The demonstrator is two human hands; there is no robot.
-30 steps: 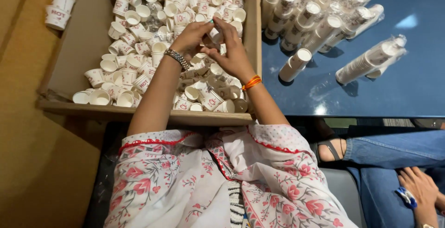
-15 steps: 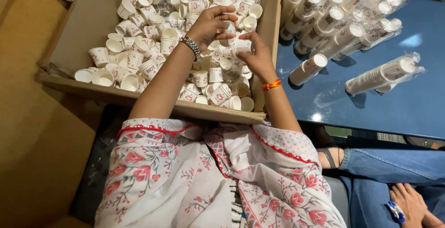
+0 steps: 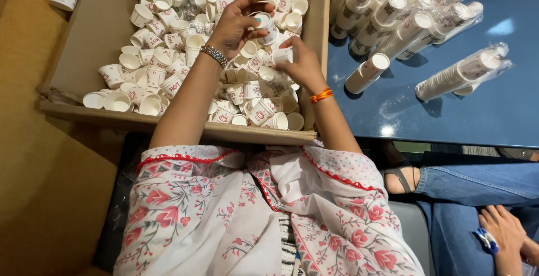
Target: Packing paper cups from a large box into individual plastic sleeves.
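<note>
Across the lap, from nine o'clock to the centre, lies a shallow cardboard box (image 3: 84,40) with its near wall (image 3: 168,123) resting just above the flowered tunic (image 3: 252,214); its right-hand half is heaped with small white paper cups (image 3: 157,71), most tipped on their sides or mouth up, while the left part of its floor shows bare cardboard. At two o'clock a dark blue table (image 3: 494,113) carries sleeves of stacked cups (image 3: 457,74) in clear wrap, laid flat and fanned out, well apart from the hands. Near five o'clock another person's jeans-clad legs (image 3: 483,180) and hand (image 3: 502,231) sit beside the table, taking no part. The left hand (image 3: 236,26), a metal bracelet (image 3: 214,56) at its wrist, hovers over the heap with fingers curled and thumb and fingertips pinching one loose cup (image 3: 263,22) by its rim. The right hand (image 3: 300,65), an orange thread band (image 3: 320,95) at the wrist, sits just below it, fingers bent around a short nested cup stack (image 3: 281,55). Judging from this, the pinched cup should be turned mouth toward the stack's base, held lightly at the rim so the paper does not crush, and slid on straight while the right hand keeps the stack steady.
</note>
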